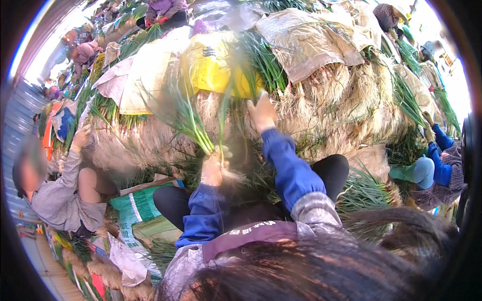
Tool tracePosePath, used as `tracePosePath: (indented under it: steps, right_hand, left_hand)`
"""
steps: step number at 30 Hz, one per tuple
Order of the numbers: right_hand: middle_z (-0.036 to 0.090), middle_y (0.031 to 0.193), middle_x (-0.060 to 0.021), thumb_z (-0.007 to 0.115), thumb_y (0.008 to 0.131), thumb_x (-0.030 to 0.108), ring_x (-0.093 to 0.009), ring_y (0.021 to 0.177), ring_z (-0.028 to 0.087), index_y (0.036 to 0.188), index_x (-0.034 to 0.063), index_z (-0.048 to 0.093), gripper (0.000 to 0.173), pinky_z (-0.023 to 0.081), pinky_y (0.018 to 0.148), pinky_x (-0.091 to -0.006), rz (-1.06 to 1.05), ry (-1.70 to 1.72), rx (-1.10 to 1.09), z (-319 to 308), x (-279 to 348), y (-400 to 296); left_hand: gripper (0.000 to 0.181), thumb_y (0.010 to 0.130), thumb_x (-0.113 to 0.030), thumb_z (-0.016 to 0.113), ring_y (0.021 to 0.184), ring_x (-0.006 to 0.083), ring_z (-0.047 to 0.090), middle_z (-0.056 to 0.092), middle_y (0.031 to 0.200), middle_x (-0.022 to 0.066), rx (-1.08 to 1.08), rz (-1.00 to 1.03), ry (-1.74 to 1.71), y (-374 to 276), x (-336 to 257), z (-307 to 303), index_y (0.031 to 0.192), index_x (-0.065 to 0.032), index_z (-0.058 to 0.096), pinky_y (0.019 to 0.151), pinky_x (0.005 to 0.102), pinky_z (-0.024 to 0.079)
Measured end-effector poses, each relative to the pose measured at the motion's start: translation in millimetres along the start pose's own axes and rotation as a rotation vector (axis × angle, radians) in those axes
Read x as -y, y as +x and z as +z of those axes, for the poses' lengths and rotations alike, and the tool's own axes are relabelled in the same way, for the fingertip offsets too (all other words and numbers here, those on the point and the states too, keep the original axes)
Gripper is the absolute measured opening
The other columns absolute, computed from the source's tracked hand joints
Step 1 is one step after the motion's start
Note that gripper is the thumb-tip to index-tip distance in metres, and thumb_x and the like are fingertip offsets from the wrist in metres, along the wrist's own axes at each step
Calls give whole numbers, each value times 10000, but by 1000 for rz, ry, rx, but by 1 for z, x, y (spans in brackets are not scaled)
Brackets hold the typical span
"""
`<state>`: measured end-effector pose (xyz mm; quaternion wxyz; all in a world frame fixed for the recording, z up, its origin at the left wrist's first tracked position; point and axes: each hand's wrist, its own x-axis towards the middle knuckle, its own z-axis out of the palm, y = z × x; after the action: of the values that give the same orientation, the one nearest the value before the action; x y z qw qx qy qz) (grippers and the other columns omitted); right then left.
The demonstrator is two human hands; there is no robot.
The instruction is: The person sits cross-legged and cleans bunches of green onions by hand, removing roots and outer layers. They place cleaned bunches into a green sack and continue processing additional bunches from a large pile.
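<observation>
My left hand (213, 165) is closed around the lower part of a small bunch of green onions (197, 135), with the leaves pointing up and pale roots hanging by the wrist. My right hand (262, 111) reaches forward to the root side of a big heap of green onions (312, 109), beside a yellow woven sack (209, 71) lying over it. Its fingers are spread somewhat; whether they touch a stalk cannot be told. Both my forearms wear blue sleeve covers. The heap's roots face me in a thick pale fringe.
A worker (71, 188) sits at the left, another (437, 169) at the right, both handling onions. More people sit beyond the heap. Beige sacking (308, 41) covers its top. A green and white sack (139, 214) lies by my left knee, and an onion pile (365, 192) by my right.
</observation>
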<state>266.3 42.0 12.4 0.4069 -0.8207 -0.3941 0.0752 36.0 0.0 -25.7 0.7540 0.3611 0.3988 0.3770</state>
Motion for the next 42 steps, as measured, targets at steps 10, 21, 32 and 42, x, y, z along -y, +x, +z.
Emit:
tracePosePath:
  steps: [10,21,32,42]
  right_hand:
    - [661,961,-120,689,868,230,-183,765,618,1219,5,547,440,506,698,-335,88,357,866,7,-43,-71]
    - [683,794,-170,543,924,362,-327,693,667,1034,71,676,338,532,632,-436,-193,-378,394,37,-114,-94]
    - [639,1088,-165,625,892,285,-299,923,636,1149,49,596,350,508,808,-354,-237,770,880,6,-9,-154]
    - [685,844,-181,500,909,367,-362,769,665,913,73,693,352,528,736,-450,-208,-568,806,67,-100,-115]
  left_hand:
    - [348,993,-290,500,788,161,664,692,912,90,-188,340,297,-19,43,-24,1190,-20,596,692,251,513]
    - [369,985,-401,476,386,38,306,527,607,-11,-86,-102,-70,-43,31,-12,1178,-113,602,358,210,213]
    - [457,923,-553,508,407,72,361,514,606,11,-212,-128,-62,-59,21,-11,840,-107,571,376,202,257]
    - [473,979,-296,517,394,43,286,383,525,-40,247,-203,-342,-95,-28,-22,1379,-60,427,364,212,229]
